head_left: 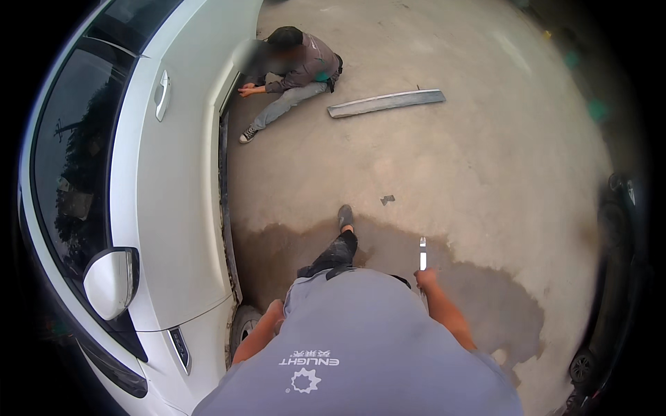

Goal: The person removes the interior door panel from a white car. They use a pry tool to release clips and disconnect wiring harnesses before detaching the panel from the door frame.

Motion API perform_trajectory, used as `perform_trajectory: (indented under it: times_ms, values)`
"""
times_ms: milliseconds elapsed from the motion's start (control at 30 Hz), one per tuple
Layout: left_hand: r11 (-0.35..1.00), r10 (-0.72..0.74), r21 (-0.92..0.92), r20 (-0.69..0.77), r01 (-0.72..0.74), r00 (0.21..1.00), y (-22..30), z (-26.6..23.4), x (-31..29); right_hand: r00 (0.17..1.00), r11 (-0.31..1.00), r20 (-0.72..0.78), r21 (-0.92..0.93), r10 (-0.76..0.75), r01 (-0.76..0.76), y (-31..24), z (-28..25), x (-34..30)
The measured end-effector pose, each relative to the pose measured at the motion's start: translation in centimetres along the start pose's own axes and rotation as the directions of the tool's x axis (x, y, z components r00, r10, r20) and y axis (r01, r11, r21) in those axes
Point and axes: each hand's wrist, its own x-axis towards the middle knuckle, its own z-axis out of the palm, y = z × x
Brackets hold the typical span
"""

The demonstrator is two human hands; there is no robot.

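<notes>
On the right, my right hand (427, 279) is closed around a slim, bright silver-white tool (422, 258). The tool points forward over the wet ground, and its far tip looks narrow and notched. Glare hides its exact kind. My left hand (276, 310) hangs low at my side, close to the front wheel (244, 324) of a white car (177, 173). The fingers of that hand cannot be made out, nor whether they hold anything. The car's lower side edge (223, 180) runs forward along my left, with a dark, dirty strip beneath the door.
Ahead, another person (305, 66) sits on the ground, hands at the car's lower edge. A long grey-silver trim panel (385, 102) lies right of them. A small dark scrap (387, 200) is on the concrete (485, 152). A dark car (610, 277) stands far right.
</notes>
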Motion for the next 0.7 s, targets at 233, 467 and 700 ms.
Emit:
perform_trajectory:
  times_ms: [233,467,700]
  values:
    - [0.93,-0.19,-0.35,-0.205,0.11,0.96,16.7,-19.6,18.7,0.985,0.906,0.01,-0.393,-0.17,0.16,-7.1,-2.7,7.1]
    - [0.991,-0.055,-0.132,-0.576,-0.026,0.816,31.8,-45.1,27.2,0.999,0.967,-0.003,-0.251,-0.045,0.043,-25.9,-6.4,12.4]
    - [0.905,-0.357,-0.412,-0.608,0.103,0.709,35.7,-55.2,34.0,0.996,0.99,0.04,-0.113,-0.084,0.088,-43.5,-8.2,23.9]
